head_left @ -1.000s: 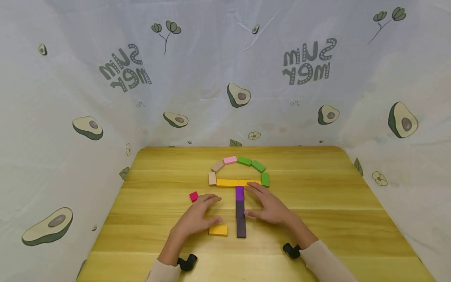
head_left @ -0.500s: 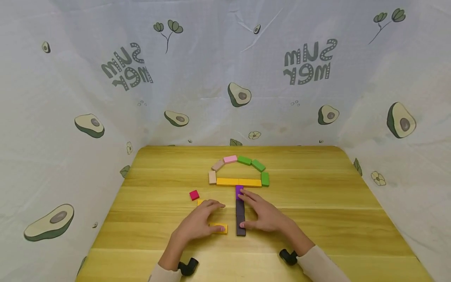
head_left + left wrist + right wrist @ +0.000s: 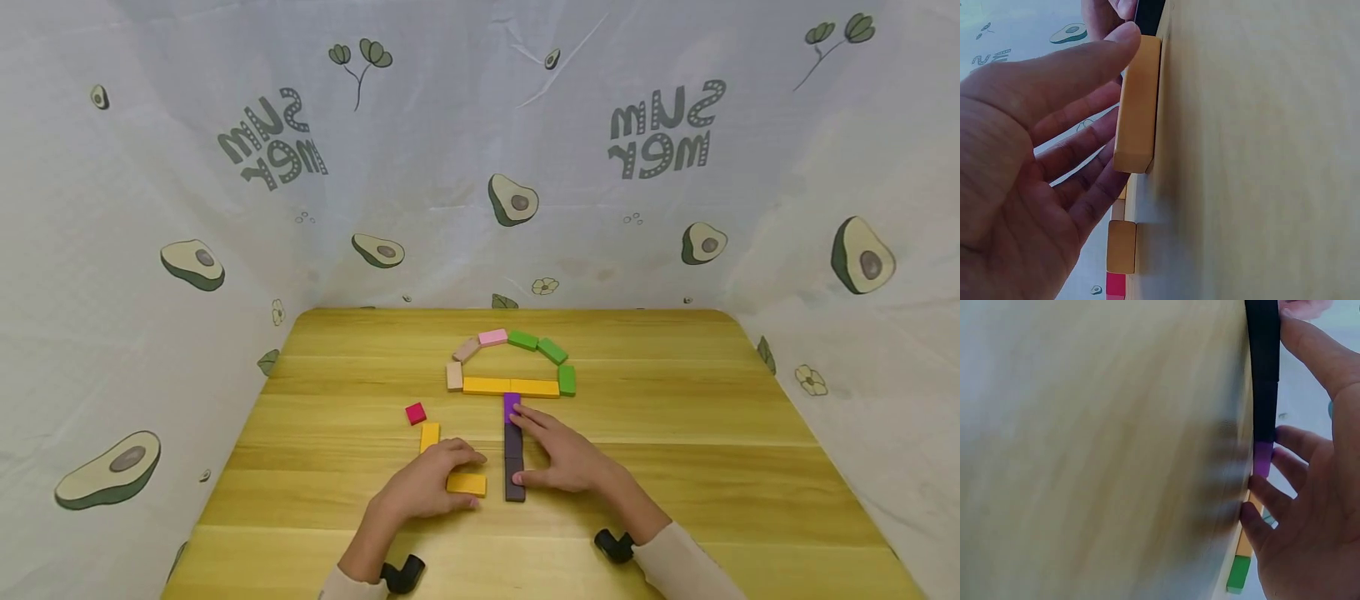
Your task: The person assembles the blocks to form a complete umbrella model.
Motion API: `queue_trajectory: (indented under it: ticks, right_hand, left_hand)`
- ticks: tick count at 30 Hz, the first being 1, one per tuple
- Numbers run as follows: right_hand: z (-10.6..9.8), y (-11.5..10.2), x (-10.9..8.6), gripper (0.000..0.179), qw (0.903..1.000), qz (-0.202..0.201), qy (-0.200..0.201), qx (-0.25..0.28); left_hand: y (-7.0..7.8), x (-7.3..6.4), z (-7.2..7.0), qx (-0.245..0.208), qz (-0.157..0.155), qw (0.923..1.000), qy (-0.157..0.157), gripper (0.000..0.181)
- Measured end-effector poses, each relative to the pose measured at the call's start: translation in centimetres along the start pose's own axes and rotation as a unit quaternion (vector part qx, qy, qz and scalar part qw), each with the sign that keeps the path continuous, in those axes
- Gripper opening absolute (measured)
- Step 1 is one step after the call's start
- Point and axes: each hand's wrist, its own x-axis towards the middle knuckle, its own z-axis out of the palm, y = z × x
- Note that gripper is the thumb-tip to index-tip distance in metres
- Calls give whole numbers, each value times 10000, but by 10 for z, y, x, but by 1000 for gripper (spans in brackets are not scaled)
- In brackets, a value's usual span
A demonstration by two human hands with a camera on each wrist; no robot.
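Note:
My left hand (image 3: pixel 431 482) straddles a yellow block (image 3: pixel 467 485) lying flat on the table, its thumb along the near side and its fingers beyond the far side. In the left wrist view the thumb tip overlaps the block's top edge. A gap shows between block and fingers in the head view. My right hand (image 3: pixel 566 457) lies with fingertips on the purple block (image 3: pixel 512 405) and thumb on the nearest dark block (image 3: pixel 514 482). These stand in a straight column with another dark block (image 3: pixel 513 442) between them.
Beyond the column, two yellow blocks (image 3: pixel 487 386) form a bar under an arch of tan (image 3: pixel 454 376), pink (image 3: pixel 492 337) and green blocks (image 3: pixel 552 350). A red block (image 3: pixel 416 413) and another yellow block (image 3: pixel 430 436) lie left. Avocado-print cloth (image 3: pixel 450 167) encloses the wooden table (image 3: pixel 337 350).
My left hand has come nearer to me, down around the yellow block, uncovering the other yellow block. My right hand has moved from beside the column onto its blocks.

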Motion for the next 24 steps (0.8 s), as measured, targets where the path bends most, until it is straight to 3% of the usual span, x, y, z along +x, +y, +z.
queue_trajectory:
  ticks: [11, 19, 24]
  right_hand:
    - [0, 0, 0, 96, 9999, 115, -59, 88]
    - [1, 2, 2, 97, 9998, 127, -56, 159]
    - [1, 1, 0, 96, 9996, 106, -34, 251]
  left_hand:
    - [-3, 0, 0, 155, 174, 9997, 20, 32]
    - [3, 3, 1, -107, 444, 9989, -98, 29]
    - [12, 3, 5, -206, 452, 9985, -207, 32]
